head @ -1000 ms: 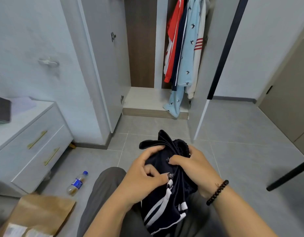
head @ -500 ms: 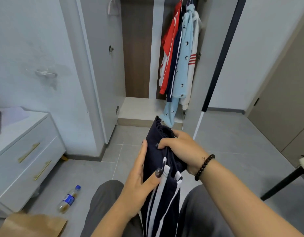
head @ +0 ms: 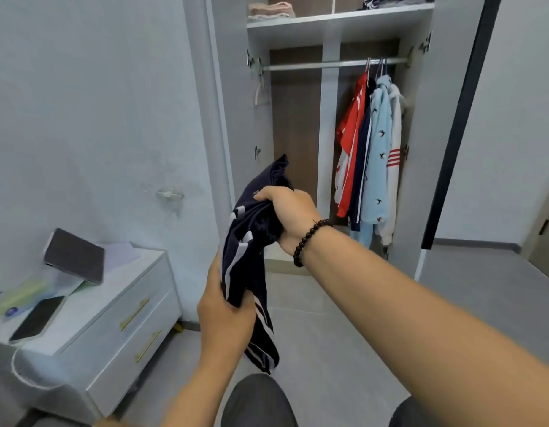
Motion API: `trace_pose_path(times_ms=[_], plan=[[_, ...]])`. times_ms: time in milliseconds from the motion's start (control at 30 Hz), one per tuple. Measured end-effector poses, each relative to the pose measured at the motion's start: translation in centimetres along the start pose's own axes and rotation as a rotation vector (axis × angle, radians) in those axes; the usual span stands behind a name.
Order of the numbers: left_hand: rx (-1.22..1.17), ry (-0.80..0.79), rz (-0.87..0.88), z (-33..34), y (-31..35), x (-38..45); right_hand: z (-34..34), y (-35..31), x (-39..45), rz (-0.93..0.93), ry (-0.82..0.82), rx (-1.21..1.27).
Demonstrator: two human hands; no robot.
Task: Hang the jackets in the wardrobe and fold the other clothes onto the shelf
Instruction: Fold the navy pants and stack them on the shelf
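Your left hand [head: 225,312] grips the lower part of the navy striped garment [head: 251,254], fingers curled round the bunched cloth, and your right hand [head: 290,215] clenches its upper end (a beaded bracelet [head: 308,241] sits on that wrist). The garment hangs between them, in the air before the open wardrobe [head: 335,26]. Left, a phone [head: 36,318] lies on the dresser [head: 113,306] top; right, jackets [head: 368,155] hang at the rail's [head: 313,65] right end.

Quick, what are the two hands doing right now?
Left hand: gripping the lower part of the dark striped garment.
Right hand: gripping the same garment near its top.
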State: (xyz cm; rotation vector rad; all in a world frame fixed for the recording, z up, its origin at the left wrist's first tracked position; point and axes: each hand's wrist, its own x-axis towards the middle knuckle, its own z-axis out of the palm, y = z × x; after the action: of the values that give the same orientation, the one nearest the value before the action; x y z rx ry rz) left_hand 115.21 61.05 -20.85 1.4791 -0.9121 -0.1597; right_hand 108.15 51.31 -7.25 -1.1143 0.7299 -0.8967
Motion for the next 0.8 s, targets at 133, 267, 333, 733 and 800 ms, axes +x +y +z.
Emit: trace_pose_path(times_ms=[133,267,333,733,800], plan=[[0.133,-0.119,0.123,-1.8,4.2,0.0,-2.3,-3.6,-2.0,-0.052,-0.074,0.02],[0.32,-0.433,0.223,0.1,6.5,-4.9,-9.9,-3.0,-4.2,0.045,-0.041,-0.023],[0.376,-0.6,0.26,2.6,6.0,-8.8,-14.6,-0.9,-5.7,0.155,0.031,-0.102],[0.66,-1.248,0.311,11.2,-1.4,-20.7,-36.7,14.6,-11.3,0.674,0.395,-0.402],[0.682,-1.198,0.311,10.9,-2.3,-20.0,-37.6,15.1,-11.1,0.695,0.38,-0.444]])
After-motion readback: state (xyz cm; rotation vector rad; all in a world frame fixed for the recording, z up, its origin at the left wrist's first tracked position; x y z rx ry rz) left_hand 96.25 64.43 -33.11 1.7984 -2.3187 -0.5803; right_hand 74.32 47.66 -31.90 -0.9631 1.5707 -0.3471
